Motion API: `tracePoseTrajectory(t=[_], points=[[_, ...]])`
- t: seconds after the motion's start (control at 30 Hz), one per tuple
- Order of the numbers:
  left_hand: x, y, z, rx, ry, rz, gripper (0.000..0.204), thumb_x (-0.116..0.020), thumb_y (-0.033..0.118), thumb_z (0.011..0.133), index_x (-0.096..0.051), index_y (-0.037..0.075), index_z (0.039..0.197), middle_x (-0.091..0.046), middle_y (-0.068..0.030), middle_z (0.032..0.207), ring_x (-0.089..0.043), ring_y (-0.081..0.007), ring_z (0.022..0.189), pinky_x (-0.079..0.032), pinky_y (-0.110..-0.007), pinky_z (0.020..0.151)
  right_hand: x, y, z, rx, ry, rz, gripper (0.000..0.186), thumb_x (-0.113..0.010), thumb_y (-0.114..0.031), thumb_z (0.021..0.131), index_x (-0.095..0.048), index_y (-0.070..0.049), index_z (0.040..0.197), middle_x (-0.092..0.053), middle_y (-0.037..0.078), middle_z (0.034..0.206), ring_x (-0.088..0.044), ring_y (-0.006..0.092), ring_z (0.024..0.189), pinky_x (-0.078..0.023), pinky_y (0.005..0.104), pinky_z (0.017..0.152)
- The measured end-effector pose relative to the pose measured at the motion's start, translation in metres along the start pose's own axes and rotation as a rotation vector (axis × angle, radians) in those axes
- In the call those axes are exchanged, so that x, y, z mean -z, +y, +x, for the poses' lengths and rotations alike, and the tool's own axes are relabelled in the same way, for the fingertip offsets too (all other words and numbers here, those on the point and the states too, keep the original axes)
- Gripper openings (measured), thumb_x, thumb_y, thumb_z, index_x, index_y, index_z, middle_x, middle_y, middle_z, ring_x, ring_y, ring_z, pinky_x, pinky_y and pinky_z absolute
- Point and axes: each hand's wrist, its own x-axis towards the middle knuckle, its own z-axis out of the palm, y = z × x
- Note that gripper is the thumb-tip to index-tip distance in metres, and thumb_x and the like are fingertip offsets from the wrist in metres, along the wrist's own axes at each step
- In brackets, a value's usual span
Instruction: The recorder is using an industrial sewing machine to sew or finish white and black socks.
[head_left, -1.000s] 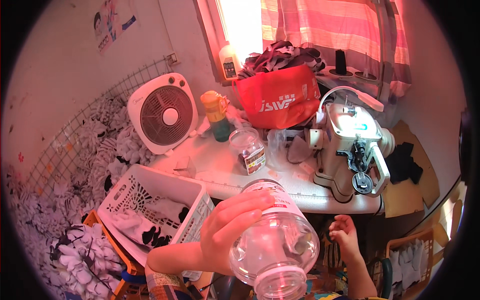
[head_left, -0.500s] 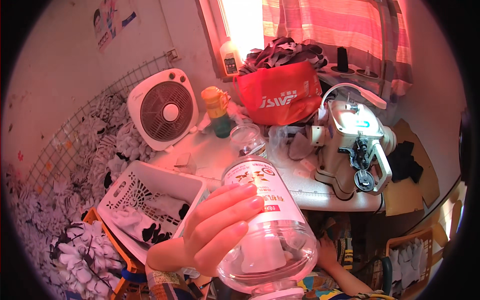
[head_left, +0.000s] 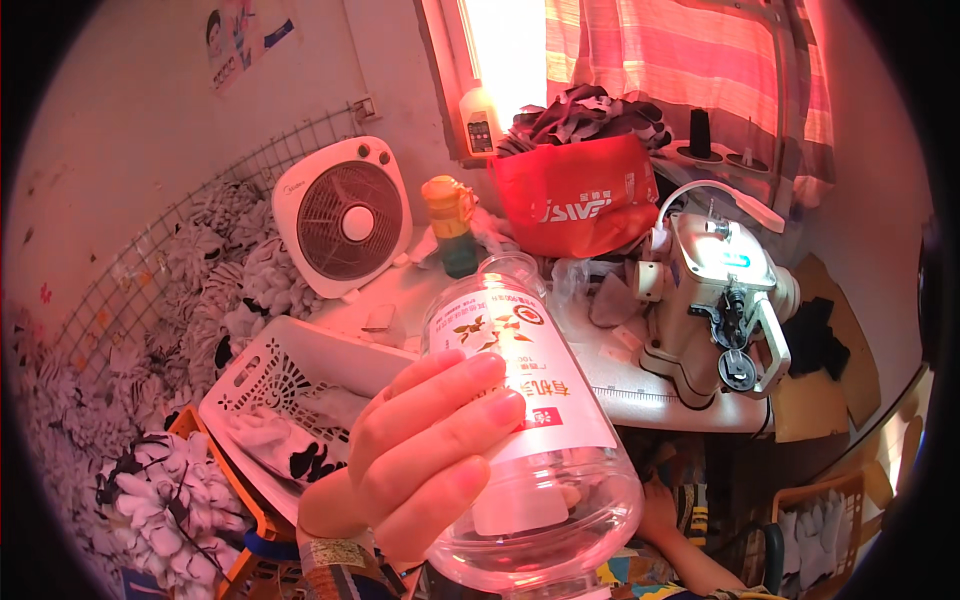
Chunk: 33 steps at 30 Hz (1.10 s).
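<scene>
A large clear plastic bottle (head_left: 540,500) with a white label is held up close in front of me. Its far end points toward the table and its neck toward the lower edge of the view. My left hand (head_left: 430,450) wraps its fingers round the bottle's left side, across the label. Some clear liquid seems to be inside, though glare makes this hard to tell. Lower down on the right, below the table edge, my right hand (head_left: 657,508) rests near my lap by patterned cloth. Its fingers are mostly hidden in shade. Beyond the bottle stands a clear jar (head_left: 512,268), partly covered by it.
On the white table (head_left: 640,405) are a box fan (head_left: 345,215), a yellow-and-green bottle (head_left: 452,225), a red bag (head_left: 575,195) of cloth and a sewing machine (head_left: 715,300). A white basket (head_left: 255,385) holds gloves. Heaped gloves (head_left: 170,500) fill the left side.
My left hand has raised the bottle's far end slightly and turned its label a little. The surroundings have shifted a bit to the right in view. My right hand has barely moved.
</scene>
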Motion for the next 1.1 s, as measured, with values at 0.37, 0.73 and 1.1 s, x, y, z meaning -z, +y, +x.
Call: tracePoseTrajectory(t=[0.37, 0.73, 1.1], points=[[0.0, -0.001, 0.001, -0.029, 0.032, 0.02, 0.043, -0.071, 0.014, 0.083, -0.04, 0.002, 0.11, -0.063, -0.0156, 0.103, -0.067, -0.0309, 0.091, -0.058, -0.044, 0.083, 0.007, -0.001, -0.001, -0.009, -0.081, -0.008, 0.056, -0.067, -0.023, 0.067, -0.054, -0.005, 0.118, -0.059, 0.013, 0.098, -0.057, 0.0309, 0.099, -0.043, 0.0435, 0.089], [0.005, 0.001, 0.002, -0.011, 0.004, 0.012, 0.042, -0.07, 0.014, 0.083, -0.04, 0.004, 0.11, -0.062, -0.0154, 0.105, -0.066, -0.0318, 0.092, -0.057, -0.046, 0.085, 0.009, -0.004, 0.004, 0.05, 0.02, -0.032, 0.047, -0.066, -0.024, 0.07, -0.057, -0.006, 0.113, -0.062, 0.013, 0.092, -0.058, 0.0314, 0.093, -0.043, 0.044, 0.087], [0.008, 0.001, 0.002, -0.021, -0.016, 0.021, 0.041, -0.069, 0.015, 0.084, -0.039, 0.004, 0.109, -0.062, -0.0151, 0.104, -0.065, -0.0317, 0.093, -0.057, -0.046, 0.085, 0.014, -0.009, 0.006, 0.046, -0.006, -0.026, 0.042, -0.065, -0.025, 0.074, -0.058, -0.007, 0.112, -0.063, 0.013, 0.088, -0.059, 0.0315, 0.091, -0.044, 0.0449, 0.089]])
